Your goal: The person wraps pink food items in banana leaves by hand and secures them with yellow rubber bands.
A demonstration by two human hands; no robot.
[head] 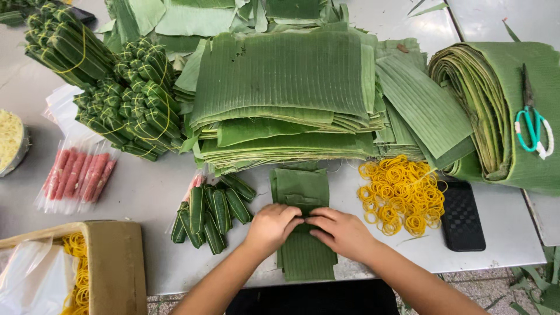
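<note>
Both hands, left hand [272,226] and right hand [340,231], press with curled fingers on the narrow leaf strip [303,233] at the table edge [146,192], folding it around something hidden, beside yellow rubber bands [401,193].

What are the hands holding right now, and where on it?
Both hands, left hand and right hand, press on the strip of banana leaf lying on the table, gripping it about its middle, fingertips meeting there.
</note>
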